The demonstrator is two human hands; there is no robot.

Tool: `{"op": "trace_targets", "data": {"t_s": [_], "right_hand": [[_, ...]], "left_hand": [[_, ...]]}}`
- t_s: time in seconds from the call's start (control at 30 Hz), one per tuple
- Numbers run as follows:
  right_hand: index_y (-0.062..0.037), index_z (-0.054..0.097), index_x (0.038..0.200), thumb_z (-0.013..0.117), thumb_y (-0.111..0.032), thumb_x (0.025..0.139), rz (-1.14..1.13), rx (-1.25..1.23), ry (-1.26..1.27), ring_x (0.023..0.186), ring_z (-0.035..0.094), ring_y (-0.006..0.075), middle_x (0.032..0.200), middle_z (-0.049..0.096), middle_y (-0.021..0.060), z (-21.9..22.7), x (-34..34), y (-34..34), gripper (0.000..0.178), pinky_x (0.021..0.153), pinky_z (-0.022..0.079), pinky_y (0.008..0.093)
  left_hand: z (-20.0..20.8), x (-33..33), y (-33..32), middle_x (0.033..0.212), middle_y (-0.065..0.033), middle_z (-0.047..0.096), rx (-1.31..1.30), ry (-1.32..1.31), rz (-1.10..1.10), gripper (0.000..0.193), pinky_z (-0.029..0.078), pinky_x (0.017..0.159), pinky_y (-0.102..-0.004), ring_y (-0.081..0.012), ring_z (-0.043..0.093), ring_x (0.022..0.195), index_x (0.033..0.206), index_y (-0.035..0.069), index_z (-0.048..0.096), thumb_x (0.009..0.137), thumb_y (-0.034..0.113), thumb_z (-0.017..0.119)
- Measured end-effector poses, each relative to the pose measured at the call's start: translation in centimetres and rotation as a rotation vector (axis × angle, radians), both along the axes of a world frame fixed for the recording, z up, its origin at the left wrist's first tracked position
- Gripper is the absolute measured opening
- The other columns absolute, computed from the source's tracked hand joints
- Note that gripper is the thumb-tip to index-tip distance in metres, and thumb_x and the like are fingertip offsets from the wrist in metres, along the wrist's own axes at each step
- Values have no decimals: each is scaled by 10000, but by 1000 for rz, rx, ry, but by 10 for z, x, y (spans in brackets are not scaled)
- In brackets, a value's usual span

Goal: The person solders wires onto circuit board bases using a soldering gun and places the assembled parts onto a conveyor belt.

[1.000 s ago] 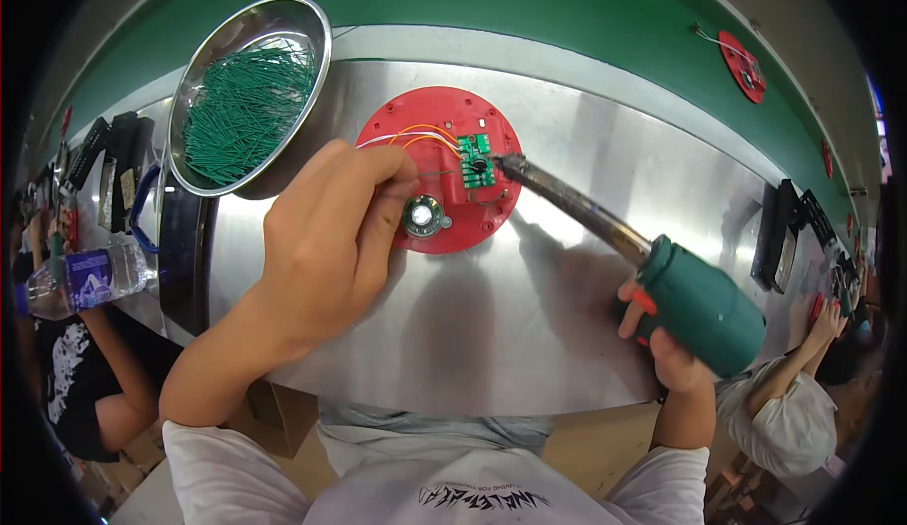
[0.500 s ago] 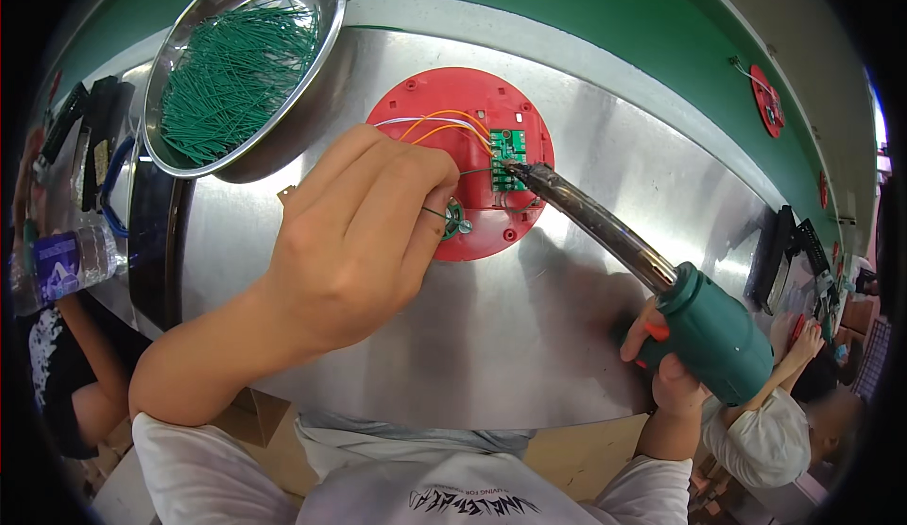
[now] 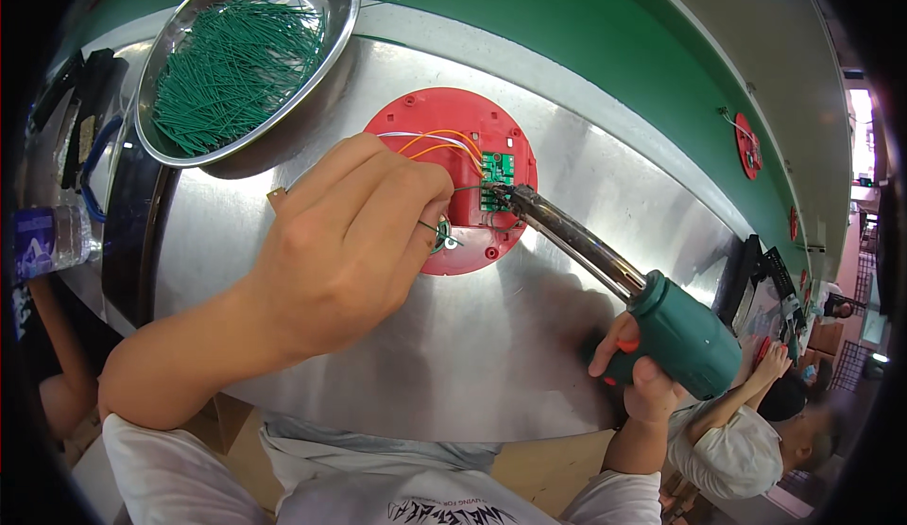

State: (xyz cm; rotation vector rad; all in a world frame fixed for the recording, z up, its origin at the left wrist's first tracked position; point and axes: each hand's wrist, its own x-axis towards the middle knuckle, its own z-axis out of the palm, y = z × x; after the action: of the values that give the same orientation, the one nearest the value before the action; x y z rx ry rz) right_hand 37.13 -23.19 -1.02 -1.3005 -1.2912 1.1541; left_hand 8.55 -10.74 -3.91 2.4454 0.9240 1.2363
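Observation:
A round red plastic housing lies on the metal tabletop, with a small green circuit board fixed in it. Orange and white wires run from the board toward the left. My left hand pinches a thin green wire; one end reaches the board and the other pokes out below my fingers. My right hand grips the green handle of a soldering gun. Its dark tip meets the board close to the wire's end; whether it touches the wire is too small to tell.
A steel bowl heaped with cut green wires stands at the far left. A plastic bottle is at the left. Another red housing lies on the green surface at the right. A co-worker sits at the right.
The whole view has shifted a little, so the housing appears lower and further left. Both hands keep their places about the board, the soldering tip still at it.

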Motion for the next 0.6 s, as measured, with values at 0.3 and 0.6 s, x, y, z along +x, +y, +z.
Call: {"op": "trace_targets", "data": {"t_s": [0.3, 0.6], "right_hand": [[103, 563, 1110, 670, -399, 915, -36, 40, 4, 493, 613, 231, 905, 621, 242, -6, 2, 0, 549, 458, 468, 283], [134, 539, 1196, 634, -375, 939, 24, 79, -8, 509, 618, 234, 974, 623, 265, -7, 7, 4, 578, 473, 475, 297]], "left_hand": [[1, 0, -1, 794, -107, 606, 14, 57, 14, 246, 499, 628, -382, -274, 584, 700, 902, -30, 610, 681, -109, 684], [1, 1, -1, 790, -126, 607, 38, 31, 0, 206, 456, 561, -356, -274, 561, 644, 919, -32, 610, 759, -131, 693]]}}
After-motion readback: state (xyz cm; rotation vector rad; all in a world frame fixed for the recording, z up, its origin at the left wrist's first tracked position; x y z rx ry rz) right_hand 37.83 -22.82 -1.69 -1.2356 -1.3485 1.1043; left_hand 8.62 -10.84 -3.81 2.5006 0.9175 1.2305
